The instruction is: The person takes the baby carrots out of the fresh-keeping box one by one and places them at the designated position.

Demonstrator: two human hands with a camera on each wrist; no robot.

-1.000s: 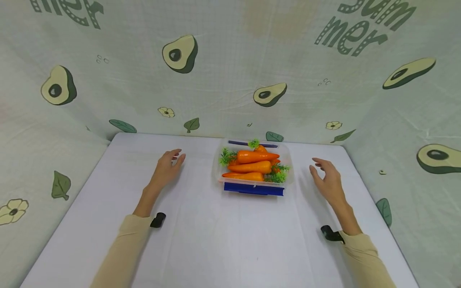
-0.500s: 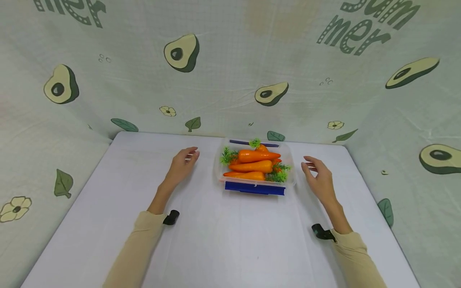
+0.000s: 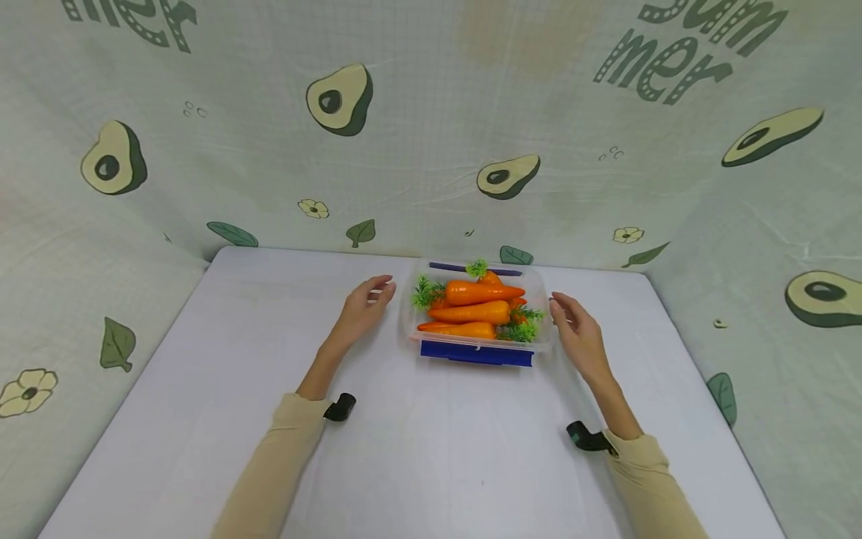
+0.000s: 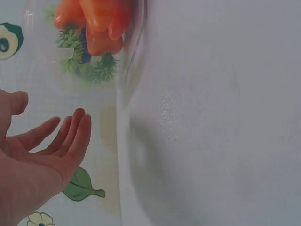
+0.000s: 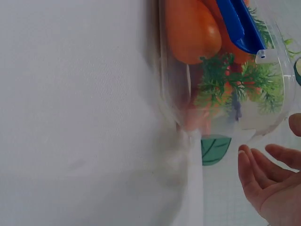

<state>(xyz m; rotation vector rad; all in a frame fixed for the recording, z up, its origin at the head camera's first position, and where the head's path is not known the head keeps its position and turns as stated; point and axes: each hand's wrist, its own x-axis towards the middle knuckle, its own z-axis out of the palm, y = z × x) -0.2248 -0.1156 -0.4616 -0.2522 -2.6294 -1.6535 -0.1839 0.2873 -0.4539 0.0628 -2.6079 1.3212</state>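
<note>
Left hand (image 3: 364,308): released, farther.
Right hand (image 3: 581,333): released, nearer.
Plastic container (image 3: 474,343): between them; carrots (image 3: 469,312) inside lie left to right.

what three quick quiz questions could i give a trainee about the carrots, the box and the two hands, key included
1. True or false: the carrots lie in the box.

2. What colour is the flap on the box's near side: a) red, b) blue, c) yellow?

3. Fill the gap: the left hand and right hand, at opposite sides of the box, are holding ____.

Key: 1. true; 2. b; 3. nothing.
</note>
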